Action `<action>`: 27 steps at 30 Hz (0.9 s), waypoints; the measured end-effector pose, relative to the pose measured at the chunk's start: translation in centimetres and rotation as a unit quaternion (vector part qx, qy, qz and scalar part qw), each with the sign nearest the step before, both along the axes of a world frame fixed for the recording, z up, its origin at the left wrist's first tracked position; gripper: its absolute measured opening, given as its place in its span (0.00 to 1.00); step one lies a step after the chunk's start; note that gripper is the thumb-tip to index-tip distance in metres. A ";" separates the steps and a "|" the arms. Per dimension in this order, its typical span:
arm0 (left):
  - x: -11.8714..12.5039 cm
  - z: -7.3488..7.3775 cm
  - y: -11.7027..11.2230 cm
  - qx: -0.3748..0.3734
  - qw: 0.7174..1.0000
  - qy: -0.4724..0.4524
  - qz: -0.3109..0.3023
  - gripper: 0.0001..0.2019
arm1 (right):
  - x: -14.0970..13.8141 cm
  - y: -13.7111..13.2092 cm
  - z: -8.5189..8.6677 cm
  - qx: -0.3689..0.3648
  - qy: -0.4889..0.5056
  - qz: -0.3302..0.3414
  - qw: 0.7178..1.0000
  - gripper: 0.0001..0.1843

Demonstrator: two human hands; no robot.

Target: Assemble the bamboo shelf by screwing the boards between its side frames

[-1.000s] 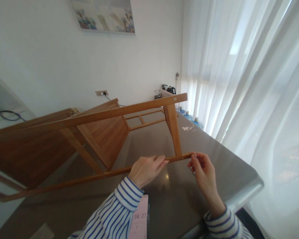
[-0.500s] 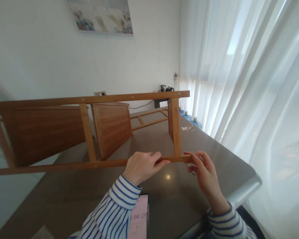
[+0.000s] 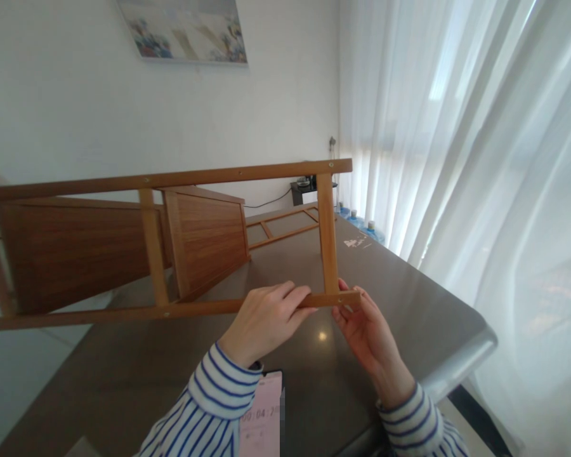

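A wooden shelf frame [image 3: 240, 172], with two long rails and several crosspieces, stands on its side across the table. My left hand [image 3: 266, 320] is wrapped round its lower rail, left of the end crosspiece [image 3: 328, 235]. At the right end of that rail, my right hand [image 3: 368, 333] has its fingers curled round the wood, some above and some below. Whether a small part is also in those fingers is hidden. Wooden panels [image 3: 209, 238] sit behind the rails, joined to the frame. Screw heads or holes show along the rails.
Another ladder-like wooden frame [image 3: 285, 230] lies farther back on the grey table [image 3: 428, 330]. A phone with a timer [image 3: 265, 419] lies near my left sleeve. Small pale scraps [image 3: 354, 242] are by the right edge. Blue-tinted water bottles [image 3: 371, 230] stand beyond, beside white curtains [image 3: 457, 158].
My right hand has moved left and in around the rail end; the bent metal piece seen at its fingers no longer shows. My left hand keeps its hold. The frame appears shifted slightly left.
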State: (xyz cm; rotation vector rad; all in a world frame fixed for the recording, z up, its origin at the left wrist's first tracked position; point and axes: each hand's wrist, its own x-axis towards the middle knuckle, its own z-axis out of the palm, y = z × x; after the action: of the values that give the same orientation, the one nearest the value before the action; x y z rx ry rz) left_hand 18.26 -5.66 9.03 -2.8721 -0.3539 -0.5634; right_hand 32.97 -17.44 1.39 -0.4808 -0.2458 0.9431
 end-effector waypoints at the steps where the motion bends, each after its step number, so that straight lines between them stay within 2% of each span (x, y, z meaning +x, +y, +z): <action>1: 0.1 0.0 -0.1 -0.003 1.000 0.001 -0.002 0.12 | -0.1 0.0 -0.1 0.004 0.007 -0.002 1.000 0.06; 3: 0.3 0.0 -0.1 0.002 1.000 0.004 0.007 0.12 | -0.4 0.0 -0.1 0.007 0.019 -0.005 1.000 0.04; 8: 0.7 -0.2 -0.1 0.055 0.997 -0.003 0.046 0.21 | -0.9 -0.1 0.1 0.006 0.024 -0.012 1.000 0.03; 13: 1.3 -0.1 -0.7 0.079 0.997 -0.008 0.002 0.11 | -1.2 0.0 0.4 -0.003 0.033 -0.013 0.999 0.04; 16: 1.7 -0.2 -1.0 0.084 0.996 -0.002 0.004 0.09 | -1.4 -0.1 0.5 -0.004 0.049 -0.009 0.999 0.02; 22: 1.7 -0.5 -0.9 0.103 0.994 -0.030 0.019 0.13 | -1.7 -0.5 0.5 -0.015 0.018 -0.025 0.999 0.03; 27: 1.8 -0.5 -1.1 0.121 0.992 -0.031 0.031 0.09 | -1.8 -0.6 0.9 -0.024 0.046 -0.017 0.999 0.03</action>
State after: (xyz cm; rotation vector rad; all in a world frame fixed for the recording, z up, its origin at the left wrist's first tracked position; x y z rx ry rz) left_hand 20.10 -6.80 8.55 -2.6080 -0.3552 -0.6379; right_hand 31.21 -18.06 2.29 -0.4831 -0.1322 0.9364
